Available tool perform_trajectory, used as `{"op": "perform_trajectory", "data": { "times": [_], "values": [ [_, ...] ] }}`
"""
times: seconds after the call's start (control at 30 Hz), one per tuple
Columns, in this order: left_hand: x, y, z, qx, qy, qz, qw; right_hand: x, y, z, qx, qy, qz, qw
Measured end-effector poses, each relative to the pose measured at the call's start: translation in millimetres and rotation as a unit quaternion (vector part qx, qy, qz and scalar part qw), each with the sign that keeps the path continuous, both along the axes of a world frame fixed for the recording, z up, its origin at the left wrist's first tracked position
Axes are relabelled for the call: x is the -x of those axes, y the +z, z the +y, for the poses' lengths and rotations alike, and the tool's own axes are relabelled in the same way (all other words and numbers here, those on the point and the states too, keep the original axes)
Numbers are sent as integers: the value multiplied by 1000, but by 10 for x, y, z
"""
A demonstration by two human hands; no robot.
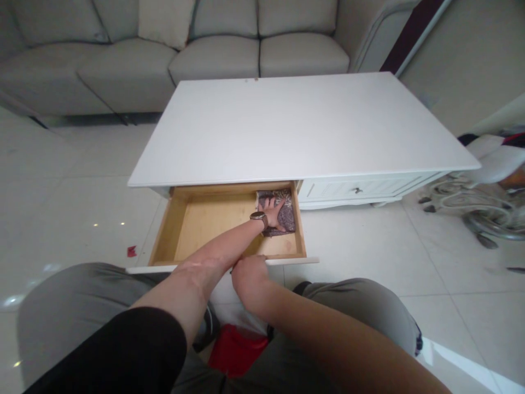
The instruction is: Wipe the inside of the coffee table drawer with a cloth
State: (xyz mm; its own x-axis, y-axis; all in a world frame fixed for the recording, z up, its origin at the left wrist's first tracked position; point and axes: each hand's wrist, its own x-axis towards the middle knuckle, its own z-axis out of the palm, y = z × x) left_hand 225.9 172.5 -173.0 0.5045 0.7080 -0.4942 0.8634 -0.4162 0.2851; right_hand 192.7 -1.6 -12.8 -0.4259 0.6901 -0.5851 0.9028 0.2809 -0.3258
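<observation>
A wooden drawer (213, 219) is pulled out of the white coffee table (295, 126). A folded dark cloth with a pale pattern (289, 219) lies at the drawer's right end. My left hand (273, 213), with a watch (258, 217) on its wrist, rests flat on the cloth with its fingers spread. My right hand (250, 279) is closed at the middle of the drawer's front panel, below the left forearm. Its fingertips are hidden, so I cannot tell whether they hold the handle or the panel.
A grey sofa (221, 60) stands behind the table. Another drawer with a small knob (357, 190) is shut at right. Ornate metalwork (488, 208) stands on the right. A red scrap (131, 251) lies on the tiles, and a red item (238, 350) sits between my legs.
</observation>
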Motion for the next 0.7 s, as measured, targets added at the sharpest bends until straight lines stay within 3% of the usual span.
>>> {"op": "perform_trajectory", "data": {
  "times": [0.13, 0.23, 0.3, 0.4, 0.57, 0.7],
  "values": [
    [44, 34, -267, 43, -22, 29, 998, 59, 70, -182, -59, 67, 14, 996],
    [29, 74, -505, 106, -49, 50, 992, 131, 21, -289, -58, 126, 52, 989],
    [30, 96, -638, 132, -52, 57, 988, 184, -41, -337, -59, 131, 60, 988],
    [39, 63, -760, 107, -38, 50, 992, 247, -93, -369, -63, 109, 63, 990],
    [116, -144, -696, 55, -48, 36, 997, 238, -11, -353, -44, 129, 53, 989],
    [418, -191, -535, 28, -43, 48, 998, 179, 9, -353, -51, 128, 61, 989]
  ]
}}
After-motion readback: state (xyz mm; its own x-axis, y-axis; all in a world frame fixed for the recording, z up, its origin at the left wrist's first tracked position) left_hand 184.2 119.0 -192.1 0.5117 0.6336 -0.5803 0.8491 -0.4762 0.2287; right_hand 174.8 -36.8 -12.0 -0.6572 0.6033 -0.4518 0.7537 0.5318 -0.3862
